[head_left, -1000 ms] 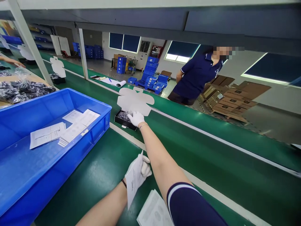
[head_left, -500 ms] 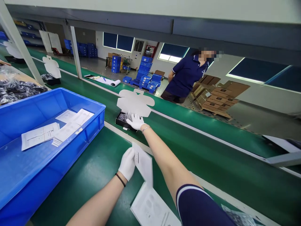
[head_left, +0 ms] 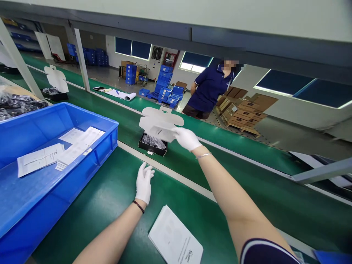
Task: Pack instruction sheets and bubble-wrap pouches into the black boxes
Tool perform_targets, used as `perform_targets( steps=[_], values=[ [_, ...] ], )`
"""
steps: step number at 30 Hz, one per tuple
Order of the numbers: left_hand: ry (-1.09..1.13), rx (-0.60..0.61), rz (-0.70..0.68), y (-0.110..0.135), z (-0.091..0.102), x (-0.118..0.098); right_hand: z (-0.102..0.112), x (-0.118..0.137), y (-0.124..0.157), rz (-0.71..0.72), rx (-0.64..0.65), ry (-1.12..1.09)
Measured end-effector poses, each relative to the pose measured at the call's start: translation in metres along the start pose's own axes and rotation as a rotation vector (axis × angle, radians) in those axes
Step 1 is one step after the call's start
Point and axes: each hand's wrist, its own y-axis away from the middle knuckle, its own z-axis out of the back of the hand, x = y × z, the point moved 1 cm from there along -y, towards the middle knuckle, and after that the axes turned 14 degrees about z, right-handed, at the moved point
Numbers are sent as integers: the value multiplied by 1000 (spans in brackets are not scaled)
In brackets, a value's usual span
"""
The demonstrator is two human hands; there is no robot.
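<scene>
White-gloved right hand point(head_left: 187, 138) pinches a paper leaflet point(head_left: 162, 132) over a black box point(head_left: 152, 149) whose white card flap point(head_left: 162, 114) stands clear; gloved left hand point(head_left: 143, 183) hangs empty, open.

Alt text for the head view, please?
A white-gloved right hand holds a white sheet over an open black box on a green conveyor. The gloved left hand is empty, near a booklet lying on it. A blue bin of papers sits left; a co-worker stands beyond.
</scene>
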Motion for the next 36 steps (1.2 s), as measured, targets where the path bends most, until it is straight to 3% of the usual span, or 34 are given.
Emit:
perform_targets(
  steps=[2,5,8,10,13,15,20,22,24,27,31,34,36],
  values=[
    [-6,10,2,0,1,0,-7,-9,-25,-122,-61,85],
    [-3,18,10,-2,2,1,-33,-11,-50,-193,48,118],
    [4,31,23,-3,1,0,-52,-8,-55,-205,106,102],
    [14,42,27,-3,0,-1,-51,-7,-47,-225,91,113],
    [18,56,34,0,0,-5,-35,3,-12,-279,-64,118],
    [-3,66,39,2,0,-8,-27,20,31,-272,-75,11],
    [-117,119,22,1,1,-6,-34,101,174,-68,370,-434],
    [-169,169,32,1,1,-4,-45,126,222,-153,431,-537],
    [-234,252,47,3,1,-3,-56,136,254,-371,395,-669],
    [-374,418,42,8,0,-4,-65,129,275,-603,182,-756],
    [-652,596,-145,22,-4,-9,-60,120,272,-576,-56,-797],
    [-825,689,-338,39,-8,-11,-57,129,262,-481,-61,-910],
    [-874,722,-383,49,-8,-11,-56,135,260,-417,-9,-931]
  ],
)
